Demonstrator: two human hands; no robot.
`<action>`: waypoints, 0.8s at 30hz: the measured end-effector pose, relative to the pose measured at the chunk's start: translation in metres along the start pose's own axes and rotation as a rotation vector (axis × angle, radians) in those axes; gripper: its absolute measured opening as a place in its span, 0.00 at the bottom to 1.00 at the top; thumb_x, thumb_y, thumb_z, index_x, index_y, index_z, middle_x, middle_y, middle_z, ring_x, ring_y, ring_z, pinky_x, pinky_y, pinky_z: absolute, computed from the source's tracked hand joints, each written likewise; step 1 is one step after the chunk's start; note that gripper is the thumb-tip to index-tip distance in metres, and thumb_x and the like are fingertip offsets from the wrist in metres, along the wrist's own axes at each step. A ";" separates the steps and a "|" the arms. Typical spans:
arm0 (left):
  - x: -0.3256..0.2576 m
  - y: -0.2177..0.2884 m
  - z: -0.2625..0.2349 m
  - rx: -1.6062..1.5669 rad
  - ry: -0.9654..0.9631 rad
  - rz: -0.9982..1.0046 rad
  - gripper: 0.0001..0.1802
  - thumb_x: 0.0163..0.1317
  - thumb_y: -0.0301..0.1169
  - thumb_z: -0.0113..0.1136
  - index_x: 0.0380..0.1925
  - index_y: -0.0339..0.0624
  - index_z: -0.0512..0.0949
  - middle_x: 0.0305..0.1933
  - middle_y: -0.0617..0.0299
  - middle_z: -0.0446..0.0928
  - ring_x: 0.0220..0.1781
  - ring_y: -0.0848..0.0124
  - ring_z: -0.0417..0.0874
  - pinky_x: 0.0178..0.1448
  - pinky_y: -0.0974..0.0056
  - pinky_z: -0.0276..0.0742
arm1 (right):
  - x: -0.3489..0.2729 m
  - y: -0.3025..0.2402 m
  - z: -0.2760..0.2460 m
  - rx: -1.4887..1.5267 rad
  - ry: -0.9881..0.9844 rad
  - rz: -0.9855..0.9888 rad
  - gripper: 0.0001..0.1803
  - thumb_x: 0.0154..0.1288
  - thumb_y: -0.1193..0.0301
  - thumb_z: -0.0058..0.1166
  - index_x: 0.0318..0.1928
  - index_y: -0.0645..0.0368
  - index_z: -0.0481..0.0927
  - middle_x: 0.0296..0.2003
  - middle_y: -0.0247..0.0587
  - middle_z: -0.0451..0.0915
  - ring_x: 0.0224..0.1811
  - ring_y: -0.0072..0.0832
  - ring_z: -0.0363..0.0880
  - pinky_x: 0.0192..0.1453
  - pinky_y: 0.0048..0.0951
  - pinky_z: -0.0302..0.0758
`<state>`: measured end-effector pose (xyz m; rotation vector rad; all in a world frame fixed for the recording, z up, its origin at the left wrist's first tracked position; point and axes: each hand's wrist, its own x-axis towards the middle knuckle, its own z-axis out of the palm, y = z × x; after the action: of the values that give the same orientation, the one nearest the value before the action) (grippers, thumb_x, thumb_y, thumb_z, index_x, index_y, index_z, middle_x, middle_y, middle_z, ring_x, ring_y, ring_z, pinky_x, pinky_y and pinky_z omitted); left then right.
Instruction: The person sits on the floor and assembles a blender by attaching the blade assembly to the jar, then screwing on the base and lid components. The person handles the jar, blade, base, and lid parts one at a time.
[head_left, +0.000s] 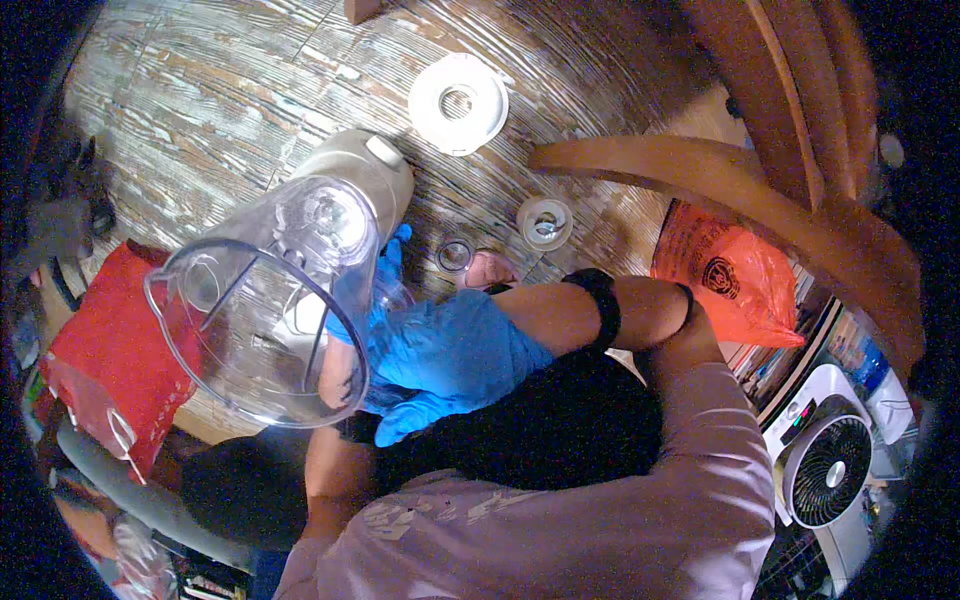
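Note:
A large clear blender jug (255, 330) leans in front of a pale blender base (375, 175), its wide mouth facing up toward me. Whether the jug is seated on the base I cannot tell. Both my hands wear blue gloves. My left hand (352, 300) is closed at the jug's right side; part of it shows only through the clear wall. Across from the right comes my right hand (450, 350), close beside the left wrist and the jug. Its thumb sticks out toward the lower left, while its other fingers are hidden.
Beyond the jug lie a white ring-shaped lid (430, 104), a small clear ring (455, 256) and a white round cup (546, 238). A red bag (120, 350) is at left. At right are curved wooden furniture (660, 160), an orange-red plastic bag (715, 285) and a white fan (830, 470).

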<state>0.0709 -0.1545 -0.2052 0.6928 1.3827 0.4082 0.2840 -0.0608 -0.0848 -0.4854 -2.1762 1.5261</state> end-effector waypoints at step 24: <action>0.044 0.091 -0.033 0.008 0.226 0.445 0.47 0.47 0.37 0.72 0.64 0.36 0.58 0.63 0.48 0.68 0.63 0.60 0.71 0.68 0.59 0.66 | 0.073 0.005 0.009 0.285 0.126 0.140 0.20 0.66 0.58 0.58 0.45 0.62 0.75 0.37 0.47 0.79 0.37 0.40 0.79 0.42 0.40 0.76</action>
<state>0.0578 -0.0522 -0.1797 0.9876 1.4377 0.8544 0.2178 -0.0287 -0.0817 -0.6295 -1.8251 1.7933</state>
